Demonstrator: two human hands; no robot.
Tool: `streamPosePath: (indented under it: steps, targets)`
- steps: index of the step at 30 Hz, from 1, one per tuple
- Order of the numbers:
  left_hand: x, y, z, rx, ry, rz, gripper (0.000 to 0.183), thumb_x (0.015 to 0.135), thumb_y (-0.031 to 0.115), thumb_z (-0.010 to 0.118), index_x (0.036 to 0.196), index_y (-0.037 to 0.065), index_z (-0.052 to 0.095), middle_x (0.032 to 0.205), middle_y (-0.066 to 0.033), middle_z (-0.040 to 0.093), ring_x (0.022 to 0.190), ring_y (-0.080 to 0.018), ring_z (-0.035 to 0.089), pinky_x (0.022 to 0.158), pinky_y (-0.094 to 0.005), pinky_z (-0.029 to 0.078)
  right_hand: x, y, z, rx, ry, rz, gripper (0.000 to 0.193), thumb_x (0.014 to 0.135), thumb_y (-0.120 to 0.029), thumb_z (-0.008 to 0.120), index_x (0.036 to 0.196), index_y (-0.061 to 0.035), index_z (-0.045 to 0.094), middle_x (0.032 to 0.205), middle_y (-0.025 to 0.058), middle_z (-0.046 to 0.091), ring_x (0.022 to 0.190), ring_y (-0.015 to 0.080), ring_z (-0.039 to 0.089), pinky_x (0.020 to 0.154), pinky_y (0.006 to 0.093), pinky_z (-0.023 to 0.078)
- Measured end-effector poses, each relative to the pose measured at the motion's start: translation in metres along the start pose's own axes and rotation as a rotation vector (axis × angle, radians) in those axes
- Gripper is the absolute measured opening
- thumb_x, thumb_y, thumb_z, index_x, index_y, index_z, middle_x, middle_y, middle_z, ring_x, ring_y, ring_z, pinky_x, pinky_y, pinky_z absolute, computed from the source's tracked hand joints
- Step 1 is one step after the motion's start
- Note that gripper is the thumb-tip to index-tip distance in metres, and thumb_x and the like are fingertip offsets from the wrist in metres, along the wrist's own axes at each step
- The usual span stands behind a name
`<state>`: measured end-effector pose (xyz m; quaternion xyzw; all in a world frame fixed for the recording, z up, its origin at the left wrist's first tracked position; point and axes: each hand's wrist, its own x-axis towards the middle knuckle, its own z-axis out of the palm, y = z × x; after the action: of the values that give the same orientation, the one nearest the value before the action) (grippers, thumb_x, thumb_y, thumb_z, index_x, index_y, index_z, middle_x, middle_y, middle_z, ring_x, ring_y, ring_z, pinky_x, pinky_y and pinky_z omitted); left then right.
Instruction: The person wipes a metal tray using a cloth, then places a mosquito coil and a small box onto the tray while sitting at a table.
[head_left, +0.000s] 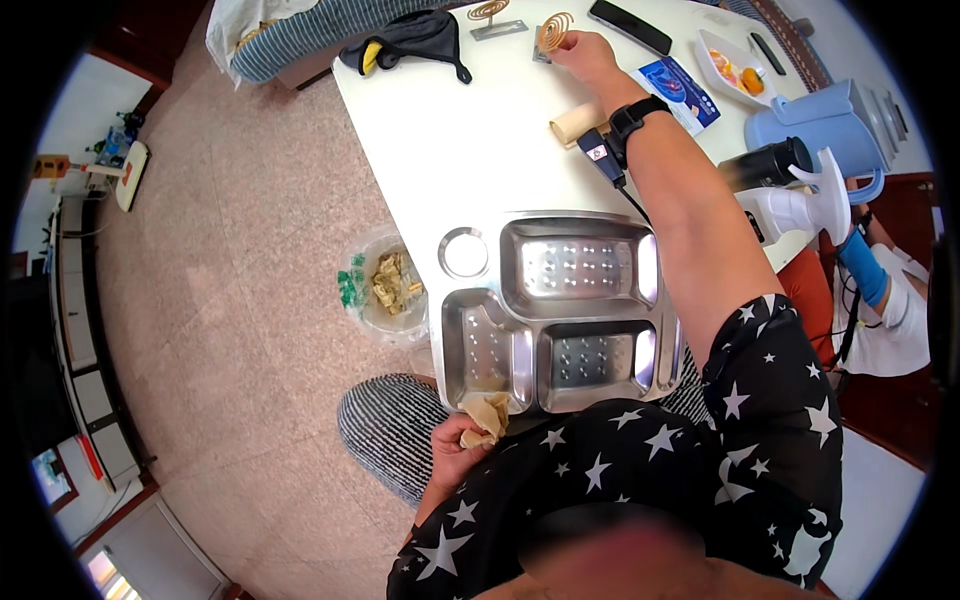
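My left hand (459, 455) pinches a crumpled brown paper towel (487, 418) at the near left corner of a steel compartment tray (535, 318). No food shows in the tray's compartments. My right arm stretches across the white table (430, 150) to its far side. There my right hand (588, 58) has its fingers closed at a brown spiral coil (554, 31) by a small flat metal base; the fingertips are partly hidden. A second brown coil (488, 10) stands to its left on a similar metal base (498, 30).
Beneath my forearm lie a tan cardboard roll (573, 124) and a cabled device (601, 158). A phone (630, 26), fruit dish (735, 68), blue pitcher (815, 125) and black bottle (765, 165) stand right. A lined bin (390, 320) holds crumpled paper. Another person (880, 290) is at right.
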<state>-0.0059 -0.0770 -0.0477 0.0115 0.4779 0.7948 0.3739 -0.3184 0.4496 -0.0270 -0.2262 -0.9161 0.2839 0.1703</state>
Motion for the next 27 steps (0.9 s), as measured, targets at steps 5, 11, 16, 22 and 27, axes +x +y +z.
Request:
streamPosePath:
  steps: [5, 11, 16, 22, 27]
  targets:
    - [-0.001, 0.002, 0.002, 0.008, 0.010, 0.005, 0.022, 0.077, 0.001, 0.077, 0.094, 0.002, 0.064, 0.099, -0.0061, 0.065, 0.094, -0.0147, 0.061, 0.086, -0.0276, 0.046, -0.004, -0.008, 0.001, -0.029, -0.006, 0.017, 0.026, 0.078, -0.034, 0.075, 0.094, -0.0131, 0.076, 0.081, 0.0057, 0.072, 0.074, 0.0197, 0.068, 0.073, 0.0323, 0.052]
    - [-0.001, 0.001, 0.003, -0.001, 0.015, 0.022, 0.022, 0.078, 0.002, 0.077, 0.095, 0.002, 0.064, 0.099, -0.0057, 0.066, 0.094, -0.0135, 0.060, 0.085, -0.0270, 0.046, -0.005, -0.005, -0.001, -0.029, 0.036, -0.028, 0.026, 0.083, -0.031, 0.073, 0.094, -0.0079, 0.075, 0.079, 0.0045, 0.071, 0.069, 0.0144, 0.064, 0.068, 0.0303, 0.049]
    - [0.000, 0.001, 0.004, 0.042, 0.000, 0.065, 0.021, 0.080, 0.002, 0.076, 0.097, 0.001, 0.064, 0.100, -0.0055, 0.066, 0.092, -0.0126, 0.060, 0.083, -0.0259, 0.047, -0.012, -0.010, -0.005, 0.082, 0.038, -0.013, 0.024, 0.084, -0.027, 0.072, 0.096, -0.0063, 0.075, 0.082, 0.0045, 0.072, 0.072, 0.0138, 0.064, 0.069, 0.0302, 0.049]
    - [-0.002, -0.015, 0.001, -0.020, 0.046, 0.066, 0.023, 0.080, 0.002, 0.075, 0.099, 0.001, 0.062, 0.097, -0.0044, 0.065, 0.088, -0.0120, 0.060, 0.081, -0.0254, 0.048, -0.043, -0.058, -0.030, 0.130, 0.013, -0.095, 0.022, 0.081, -0.023, 0.074, 0.076, -0.0016, 0.070, 0.065, 0.0074, 0.066, 0.062, 0.0154, 0.062, 0.062, 0.0286, 0.049]
    - [-0.004, -0.013, 0.003, 0.268, 0.173, 0.047, 0.027, 0.073, -0.001, 0.070, 0.099, -0.001, 0.062, 0.093, -0.0035, 0.063, 0.084, -0.0113, 0.058, 0.075, -0.0274, 0.050, -0.133, -0.085, -0.058, 0.309, -0.144, -0.197, 0.012, 0.084, -0.012, 0.072, 0.084, 0.0004, 0.073, 0.074, 0.0050, 0.071, 0.067, 0.0101, 0.062, 0.063, 0.0286, 0.050]
